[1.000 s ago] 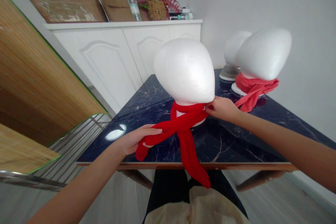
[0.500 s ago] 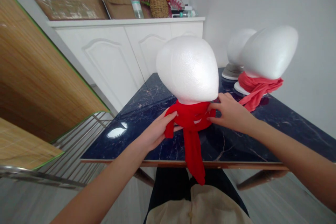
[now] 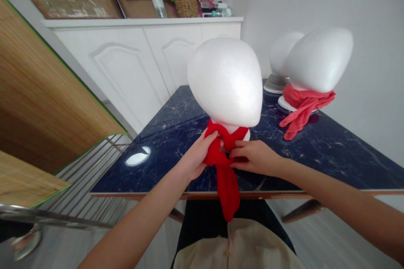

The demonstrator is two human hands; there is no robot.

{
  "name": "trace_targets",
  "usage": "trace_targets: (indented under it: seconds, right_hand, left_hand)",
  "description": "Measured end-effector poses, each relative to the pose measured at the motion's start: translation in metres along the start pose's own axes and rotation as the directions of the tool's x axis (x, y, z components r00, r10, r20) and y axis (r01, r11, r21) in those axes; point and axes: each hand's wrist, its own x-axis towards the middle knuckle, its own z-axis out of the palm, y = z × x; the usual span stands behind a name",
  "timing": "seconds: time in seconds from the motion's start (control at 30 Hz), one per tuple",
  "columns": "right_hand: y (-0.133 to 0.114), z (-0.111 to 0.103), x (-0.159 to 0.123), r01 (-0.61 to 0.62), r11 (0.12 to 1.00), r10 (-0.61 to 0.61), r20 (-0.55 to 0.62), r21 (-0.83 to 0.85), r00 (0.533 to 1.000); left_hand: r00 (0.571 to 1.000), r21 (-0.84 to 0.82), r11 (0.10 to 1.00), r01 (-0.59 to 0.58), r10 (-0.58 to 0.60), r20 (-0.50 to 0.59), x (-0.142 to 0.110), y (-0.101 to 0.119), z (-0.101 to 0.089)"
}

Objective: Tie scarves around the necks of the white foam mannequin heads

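Observation:
A white foam mannequin head [image 3: 225, 80] stands on the dark blue marbled table [image 3: 170, 126]. Around its neck lies a red scarf [image 3: 227, 189], its long end hanging down over the table's front edge. My left hand [image 3: 200, 155] grips the scarf at the left of the neck, thumb on top of the cloth. On the right, my right hand [image 3: 252, 156] pinches the red cloth in front of the neck, fingers bent. Between the hands a loop of the scarf stands slightly apart, and part of the white base shows behind it.
At the right back, another foam head [image 3: 320, 59] wears a coral scarf [image 3: 303, 109]; a third foam head [image 3: 282, 54] stands behind it. Beyond the table is a white cabinet [image 3: 123, 67] bearing boxes, bottles and a flower basket [image 3: 186, 4]. A metal rack [image 3: 94, 189] stands left.
My right hand has moved left and down from the neck's right side to the front. The scarf's front is pulled lower and bunched together, baring more of the neck. The view shifted slightly.

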Motion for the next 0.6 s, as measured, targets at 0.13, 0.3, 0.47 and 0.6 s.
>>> trace_targets:
  seconds: [0.13,0.3,0.47,0.6]
  right_hand:
    - [0.003,-0.001,0.004,-0.077,0.996,0.077,-0.005,-0.046,0.997]
    - [0.009,-0.009,0.007,-0.209,0.965,0.217,0.035,-0.157,0.976]
    - [0.017,-0.020,0.004,-0.308,0.907,0.343,0.079,-0.289,0.936]
    - [0.020,-0.024,0.004,-0.312,0.887,0.361,0.090,-0.339,0.928]
  left_hand:
    - [0.975,0.034,0.985,0.170,-0.173,0.138,-0.007,0.011,-0.012]
    - [0.942,0.208,0.945,0.252,-0.289,0.172,-0.019,0.041,-0.038]
    - [0.922,0.596,0.783,0.176,-0.343,0.178,-0.026,0.078,-0.071]
    - [0.932,0.641,0.767,0.018,-0.244,0.267,-0.026,0.087,-0.091]
